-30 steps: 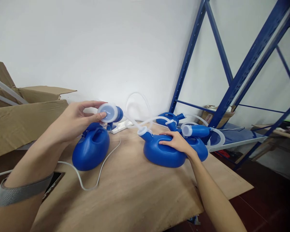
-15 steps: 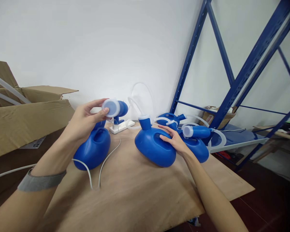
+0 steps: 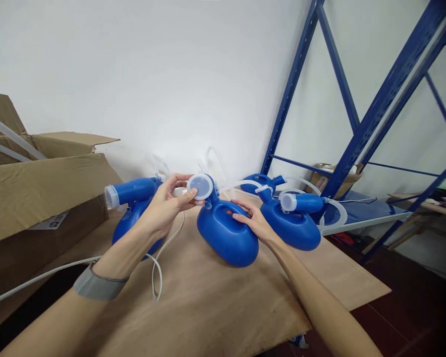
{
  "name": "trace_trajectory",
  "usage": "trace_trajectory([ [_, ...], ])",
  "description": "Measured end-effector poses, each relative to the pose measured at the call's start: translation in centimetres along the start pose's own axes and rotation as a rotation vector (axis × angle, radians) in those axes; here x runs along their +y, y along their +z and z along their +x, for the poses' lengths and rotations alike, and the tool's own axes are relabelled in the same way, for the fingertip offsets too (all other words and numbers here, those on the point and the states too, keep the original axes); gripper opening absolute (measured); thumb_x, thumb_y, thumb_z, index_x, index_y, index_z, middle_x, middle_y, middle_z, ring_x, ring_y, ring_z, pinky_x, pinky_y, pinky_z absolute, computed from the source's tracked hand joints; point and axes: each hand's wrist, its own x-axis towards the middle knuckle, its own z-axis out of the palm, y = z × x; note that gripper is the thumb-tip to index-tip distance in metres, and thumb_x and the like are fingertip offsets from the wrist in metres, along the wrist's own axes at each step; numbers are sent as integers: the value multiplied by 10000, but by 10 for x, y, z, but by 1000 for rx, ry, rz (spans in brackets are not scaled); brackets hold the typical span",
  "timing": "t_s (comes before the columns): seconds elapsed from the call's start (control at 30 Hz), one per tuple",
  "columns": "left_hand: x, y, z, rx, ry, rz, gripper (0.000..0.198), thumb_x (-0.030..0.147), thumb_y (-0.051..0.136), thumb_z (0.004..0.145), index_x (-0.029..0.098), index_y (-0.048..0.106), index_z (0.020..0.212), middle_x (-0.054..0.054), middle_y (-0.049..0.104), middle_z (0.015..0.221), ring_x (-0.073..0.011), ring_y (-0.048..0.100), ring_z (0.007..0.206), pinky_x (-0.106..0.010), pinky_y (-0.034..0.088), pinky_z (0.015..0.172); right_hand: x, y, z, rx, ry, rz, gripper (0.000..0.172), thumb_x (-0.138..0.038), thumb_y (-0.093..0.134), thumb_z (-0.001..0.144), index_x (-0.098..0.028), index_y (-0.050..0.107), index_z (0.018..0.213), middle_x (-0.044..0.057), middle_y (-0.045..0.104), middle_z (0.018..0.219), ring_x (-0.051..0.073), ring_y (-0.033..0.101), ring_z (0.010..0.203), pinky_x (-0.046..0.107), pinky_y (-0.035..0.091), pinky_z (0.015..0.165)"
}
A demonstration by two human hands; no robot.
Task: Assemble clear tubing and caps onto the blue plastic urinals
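My left hand is closed around the translucent-capped end of a blue urinal funnel, its thumb on the round cap. The funnel is at the neck of a blue plastic urinal bottle; whether it touches the neck cannot be seen. My right hand grips that bottle at its handle, fingers partly hidden in the handle opening. Left of it, partly behind my left wrist, is another blue urinal bottle with a capped funnel over it. A third bottle with its own capped funnel stands to the right.
One more blue bottle lies behind on the wooden table. An open cardboard box with clear tubes stands at left. A white cable loops across the table. Blue metal shelving rises at the right.
My left hand has brought the capped funnel rightward and down to the bottle's neck. The right hand and its bottle have shifted slightly left. A capped funnel now shows over the left bottle.
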Motion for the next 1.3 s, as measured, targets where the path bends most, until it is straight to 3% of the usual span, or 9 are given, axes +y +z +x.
trace_trajectory([
  [0.17, 2, -3, 2, 5, 116, -22, 409, 335, 874, 718, 206, 624, 1014, -29, 659, 1149, -156, 742, 767, -404, 638, 843, 5, -3, 2, 80, -44, -36, 618, -430, 808, 780, -241, 645, 1346, 91, 745, 1248, 308, 682, 1207, 488, 485, 1110],
  [0.3, 12, -10, 2, -55, 274, -48, 355, 300, 865, 742, 232, 634, 1002, -36, 618, 1325, -172, 722, 915, -360, 647, 830, 7, -8, 4, 91, -63, -58, 616, -432, 799, 793, -260, 644, 1363, 82, 755, 1226, 311, 685, 1199, 506, 462, 1128],
  [0.43, 10, -11, -3, -252, 233, -9, 298, 311, 821, 799, 255, 649, 1036, -48, 632, 1338, -190, 702, 953, -340, 642, 777, 10, -6, 6, 83, -100, -125, 571, -450, 796, 794, -264, 678, 1321, 79, 711, 1317, 322, 644, 1256, 513, 442, 1140],
  [0.53, 3, -5, -8, -467, 152, 199, 260, 333, 764, 855, 233, 665, 1073, -82, 633, 1352, -196, 690, 944, -353, 616, 796, 14, -3, 7, 53, -173, -178, 559, -448, 821, 762, -229, 701, 1262, 96, 704, 1323, 337, 627, 1269, 528, 432, 1144],
  [0.6, 0, 0, -9, -528, 138, 359, 277, 364, 714, 893, 226, 660, 1128, -91, 648, 1312, -201, 680, 939, -362, 592, 813, 17, -3, 6, 33, -201, -179, 628, -438, 843, 737, -212, 668, 1296, 113, 708, 1310, 342, 632, 1259, 538, 435, 1138],
  [0.7, -4, 0, -8, -502, 122, 478, 317, 411, 668, 917, 236, 622, 1178, -74, 642, 1262, -194, 674, 900, -366, 566, 795, 22, -4, 6, -18, -191, -172, 705, -430, 856, 722, -222, 623, 1355, 115, 676, 1360, 342, 615, 1287, 546, 430, 1144],
  [0.9, -25, -15, 4, -453, 57, 509, 356, 441, 635, 916, 240, 536, 1193, -57, 665, 1112, -184, 665, 839, -353, 549, 754, 23, -2, 4, -59, -243, -240, 605, -446, 833, 752, -246, 687, 1305, 102, 676, 1364, 337, 616, 1285, 543, 454, 1134],
  [1.13, -43, -20, 15, -362, 185, 740, 277, 390, 602, 898, 231, 515, 1107, -83, 676, 1166, -236, 709, 899, -404, 538, 840, 17, -4, 3, -180, -298, -205, 573, -479, 806, 790, -279, 694, 1316, 88, 663, 1388, 356, 601, 1308, 569, 461, 1129],
  [1.3, -41, -26, 17, -314, 226, 958, 369, 426, 562, 924, 237, 541, 1241, -93, 716, 1157, -263, 720, 900, -397, 531, 809, 16, -2, 3, -147, -271, -236, 585, -475, 798, 799, -263, 679, 1331, 99, 656, 1396, 347, 599, 1309, 558, 460, 1130],
])
